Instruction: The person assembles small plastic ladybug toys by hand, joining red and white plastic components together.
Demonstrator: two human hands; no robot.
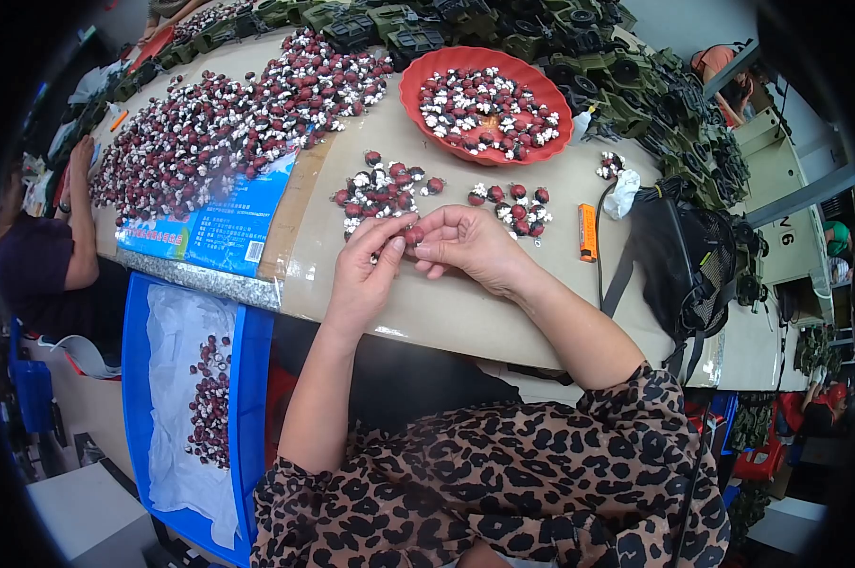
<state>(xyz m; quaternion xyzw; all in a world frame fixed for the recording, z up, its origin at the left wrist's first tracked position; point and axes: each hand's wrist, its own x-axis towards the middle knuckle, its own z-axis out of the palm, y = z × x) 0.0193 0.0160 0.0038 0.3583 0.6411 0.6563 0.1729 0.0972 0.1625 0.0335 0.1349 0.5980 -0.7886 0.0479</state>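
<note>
A small round dark-red piece [414,235] sits between my two hands, pinched by the fingertips of both. My left hand [363,275] is closed with thumb and fingers together, and my right hand [476,248] reaches in from the right, its thumb and forefinger on the piece. Just beyond my fingers lies a small pile of red-and-white pieces [380,189] with black parts. To its right is a smaller group of the same pieces [514,208]. A red scalloped bowl [552,85] farther back holds many more.
A large heap of the pieces [200,133] covers a blue printed sheet [247,222] at the left. Green toy vehicles [635,76] line the back. An orange packet [588,232], white crumpled tissue [622,194] and black bag [683,260] lie right. A blue tray [246,379] stands below the table edge; a co-worker [63,251] sits left.
</note>
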